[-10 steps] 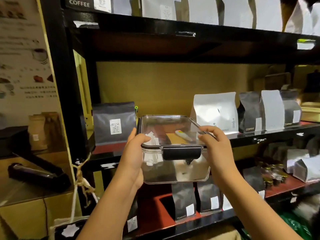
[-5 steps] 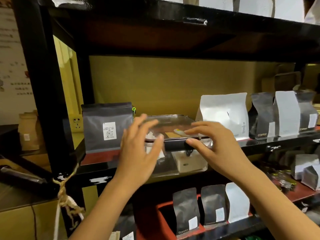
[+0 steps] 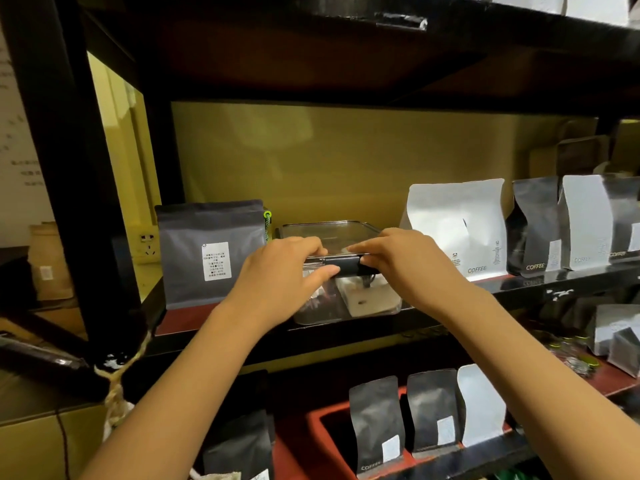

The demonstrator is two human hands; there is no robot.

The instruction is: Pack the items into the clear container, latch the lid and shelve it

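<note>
**Latched container on the shelf, both hands at its near edge**

The clear container (image 3: 349,303) sat on the middle shelf (image 3: 540,287), between a grey coffee bag (image 3: 211,254) on its left and a white coffee bag (image 3: 457,230) on its right, its front end at the shelf lip. The lid (image 3: 329,232) was on and the black latch (image 3: 346,265) lay folded down.

The left hand (image 3: 280,278) curled over the near rim, fingers on the lid and thumb against the latch; the right hand (image 3: 405,261) gripped the same edge from the other side.

The container looked like rigid, smooth plastic: stiff enough not to flex, but probably slick under bare fingers. Its few small contents suggested little weight. The rim and latch bar seemed the surest holds; the glossy walls offered less purchase. A push at the near end would likely slide it easily.
</note>
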